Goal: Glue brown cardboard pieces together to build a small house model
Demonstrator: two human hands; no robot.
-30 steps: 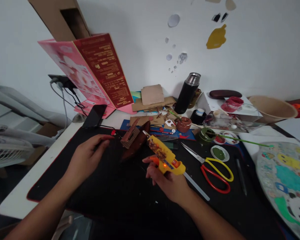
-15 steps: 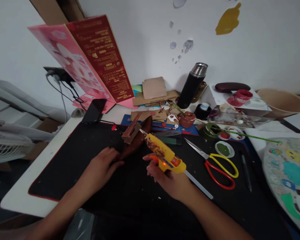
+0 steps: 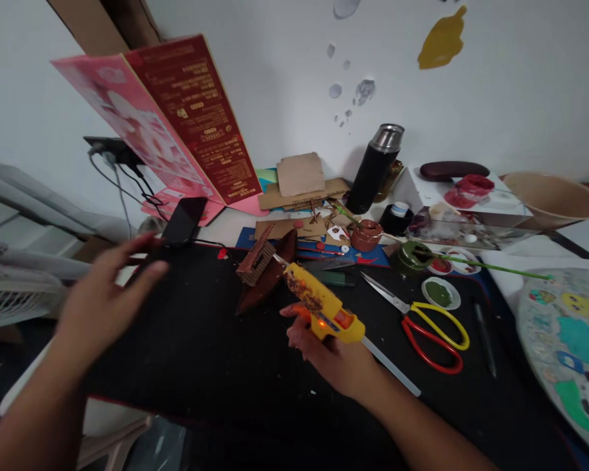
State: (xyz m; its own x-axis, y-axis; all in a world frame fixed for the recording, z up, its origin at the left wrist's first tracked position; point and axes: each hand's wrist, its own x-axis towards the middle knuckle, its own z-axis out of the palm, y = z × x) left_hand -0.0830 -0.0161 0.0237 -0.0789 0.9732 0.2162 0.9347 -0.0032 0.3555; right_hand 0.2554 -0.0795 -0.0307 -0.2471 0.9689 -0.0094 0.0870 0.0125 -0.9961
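1. Currently the yellow glue gun (image 3: 324, 314) is at the centre of the black mat (image 3: 201, 340), tilted, with its nozzle pointing up and left.
2. Right hand (image 3: 331, 360) is wrapped around the gun's grip, fingers closed on it, index finger at the trigger. An orange light is lit on the body.
3. A clear glue stick (image 3: 392, 369) sticks out of the back of the gun, down and right.
4. The nozzle tip sits right at the brown wooden model (image 3: 265, 275), between its dark hull and the ribbed block on top. Can't tell if it actually touches.
5. Left hand (image 3: 103, 301) is over the mat's left edge, well apart from the model: fingers spread wide, holding nothing, motion-blurred.
6. A black phone (image 3: 184, 219) lies just beyond the left fingertips, at the mat's far corner.
7. Right of the gun: red-and-yellow scissors (image 3: 432, 333) flat on the mat, and a green paint dish (image 3: 439, 292) just behind them.
8. Back edge: black thermos (image 3: 375, 167) upright by the wall, and a pink-red folded card (image 3: 177, 124) leaning at far left.
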